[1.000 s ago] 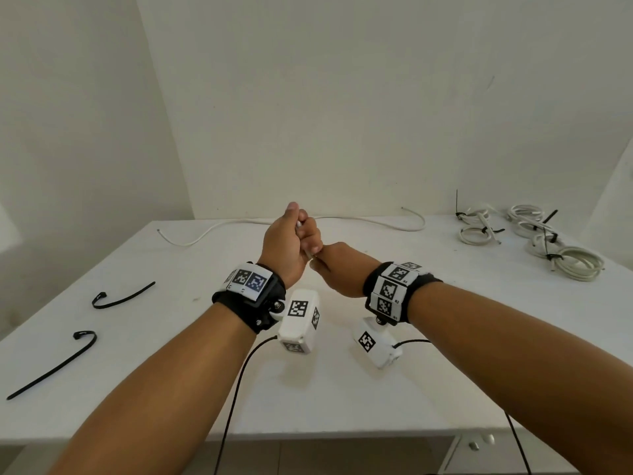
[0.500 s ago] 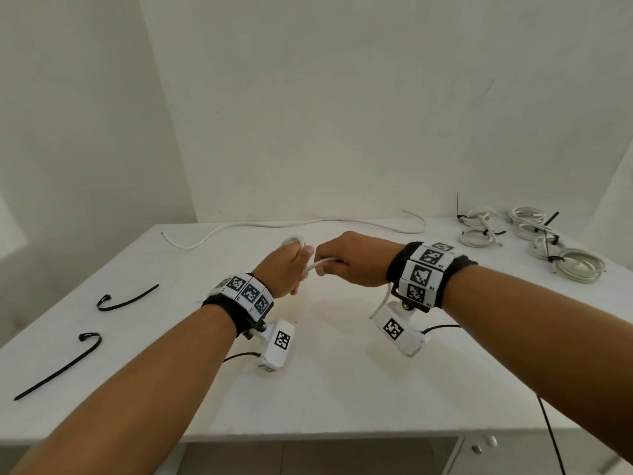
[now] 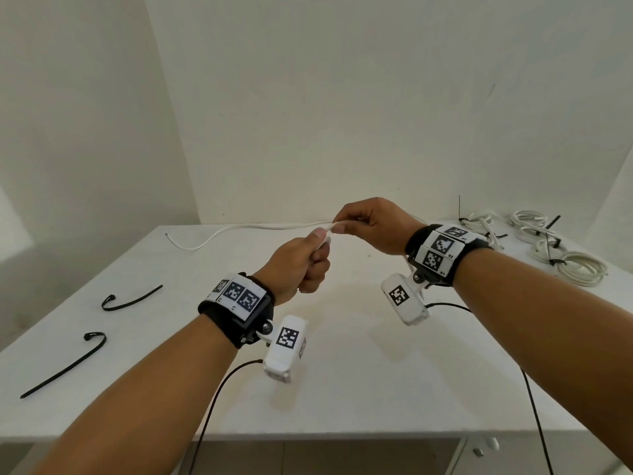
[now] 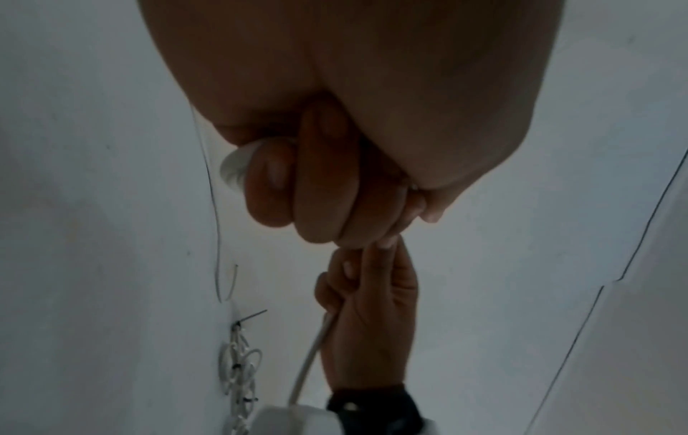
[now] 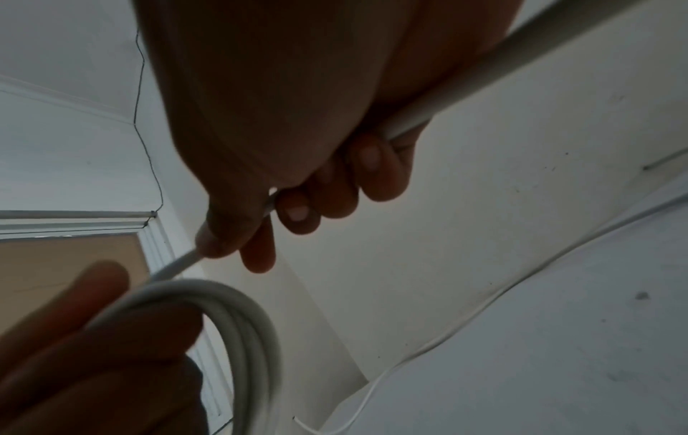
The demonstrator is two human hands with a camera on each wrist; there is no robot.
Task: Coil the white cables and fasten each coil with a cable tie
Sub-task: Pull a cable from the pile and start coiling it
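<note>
White cable (image 3: 239, 228) half-coiled above desk (image 3: 342, 389).
Left hand (image 3: 301, 265) grips loops; right hand (image 3: 370, 224), at 2 o'clock, pinches strand.

Bare forearms, each with a wrist-worn camera rig.
Each wrist carries a black strap (image 3: 236, 320) topped with white tiles printed with black square-pattern markers. Below each strap hangs a white camera (image 3: 286, 347) bearing one marker, with a thin black cable (image 3: 212, 399) trailing back.
</note>
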